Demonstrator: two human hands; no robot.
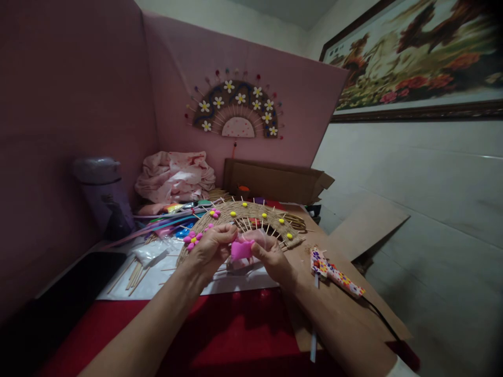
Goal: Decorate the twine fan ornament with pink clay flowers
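Note:
Between my two hands is a bright pink lump of modelling clay, with a clear plastic wrapper around or behind it. My left hand is closed, its thumb and fingers pinching at the clay's upper left edge. My right hand grips the clay and wrapper from the right. Just behind both hands lies a fan-shaped piece woven of twine over thin sticks. Yellow dots run along its arc, and pink-petalled flowers sit at its left end. My hands hide part of its middle.
A flower-patterned glue gun lies on cardboard at the right. Loose sticks and a plastic bag are on white paper at the left. Behind stand a lilac flask and bundled pink cloth. A finished-looking fan hangs above.

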